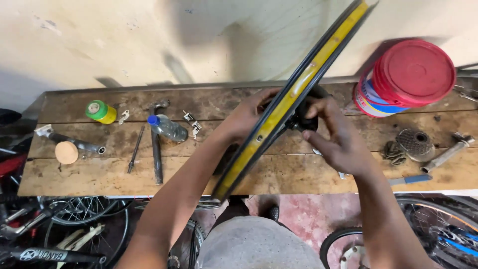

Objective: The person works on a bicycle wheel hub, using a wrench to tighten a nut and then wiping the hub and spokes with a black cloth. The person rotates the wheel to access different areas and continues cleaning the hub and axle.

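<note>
A bicycle wheel rim [294, 94], black with a yellow rim strip, stands edge-on above the wooden workbench [99, 174], running from the upper right down to the bench's front edge. My left hand [249, 112] reaches behind the rim on its left side, fingers partly hidden by it. My right hand [333, 134] is on the right side, fingers closed around the black hub [303, 119] at the wheel's centre.
On the bench lie a plastic water bottle [168, 128], a green-and-yellow tube [101, 111], metal rods and a hammer [156, 144], a sprocket cassette [416, 143], a blue-handled tool [411, 180] and a red-lidded bucket [406, 77]. Bicycle wheels [84, 211] stand below the bench.
</note>
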